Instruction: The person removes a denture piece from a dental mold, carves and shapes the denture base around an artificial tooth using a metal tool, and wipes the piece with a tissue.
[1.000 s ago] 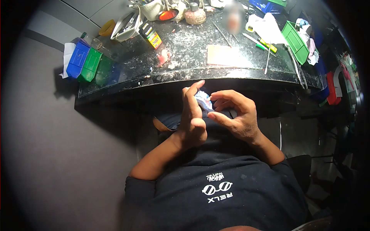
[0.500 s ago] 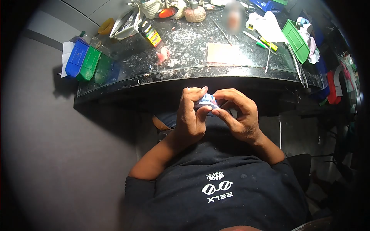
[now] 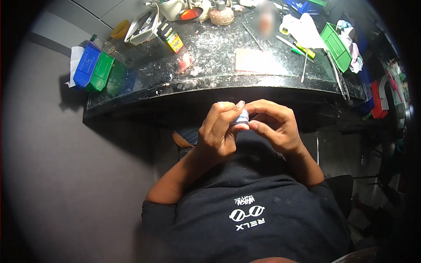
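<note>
A small pale blue and white piece (image 3: 241,117) with a bit of pink at its right side is held over my lap, below the bench edge. My left hand (image 3: 220,129) is closed round it, fingers above and thumb below, hiding much of it. From the right, my right hand (image 3: 277,126) pinches at the piece's right side with its index finger above and thumb below. Its remaining fingers are curled behind. The exact shape of the piece is largely hidden by the fingers.
On the dark bench (image 3: 206,57) are a pink sheet (image 3: 254,60), a pink lump (image 3: 185,62), a black-and-yellow box (image 3: 170,38), thin tools and a green lighter (image 3: 305,50). Green bins (image 3: 337,47) stand at both sides. A glowing orange object (image 3: 191,14) is at the back.
The piece has turned between my hands and is now more covered. My left fingers have curled round it, and its thumb has come in below. My right thumb and index finger have closed towards it.
</note>
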`<state>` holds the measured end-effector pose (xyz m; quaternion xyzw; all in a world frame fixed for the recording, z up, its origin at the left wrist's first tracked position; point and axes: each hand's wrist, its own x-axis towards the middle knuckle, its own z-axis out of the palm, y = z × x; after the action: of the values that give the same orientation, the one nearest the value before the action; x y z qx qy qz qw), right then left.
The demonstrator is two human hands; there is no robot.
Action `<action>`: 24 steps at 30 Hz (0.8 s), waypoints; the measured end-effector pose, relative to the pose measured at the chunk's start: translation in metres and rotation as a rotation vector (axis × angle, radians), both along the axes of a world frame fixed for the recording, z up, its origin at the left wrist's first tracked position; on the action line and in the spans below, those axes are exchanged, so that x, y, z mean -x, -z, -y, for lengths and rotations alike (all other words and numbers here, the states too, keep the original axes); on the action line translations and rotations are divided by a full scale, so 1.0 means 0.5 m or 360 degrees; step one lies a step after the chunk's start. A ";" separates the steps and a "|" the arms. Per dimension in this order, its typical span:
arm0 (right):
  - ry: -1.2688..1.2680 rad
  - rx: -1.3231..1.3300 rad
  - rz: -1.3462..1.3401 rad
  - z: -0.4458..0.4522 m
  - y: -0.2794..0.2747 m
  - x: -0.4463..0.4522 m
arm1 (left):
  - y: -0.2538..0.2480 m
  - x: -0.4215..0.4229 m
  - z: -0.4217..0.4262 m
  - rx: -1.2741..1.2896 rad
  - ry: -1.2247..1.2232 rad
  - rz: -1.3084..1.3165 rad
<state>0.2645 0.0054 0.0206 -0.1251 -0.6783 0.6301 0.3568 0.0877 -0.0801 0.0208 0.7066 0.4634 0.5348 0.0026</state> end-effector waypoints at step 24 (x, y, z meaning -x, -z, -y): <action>-0.0195 0.0556 -0.0066 -0.013 0.017 0.001 | 0.003 -0.001 0.006 0.0004 0.0086 -0.0021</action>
<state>0.2641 0.0118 0.0123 -0.1304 -0.5574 0.7613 0.3045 0.0881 -0.0828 0.0194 0.7223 0.4448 0.5293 0.0148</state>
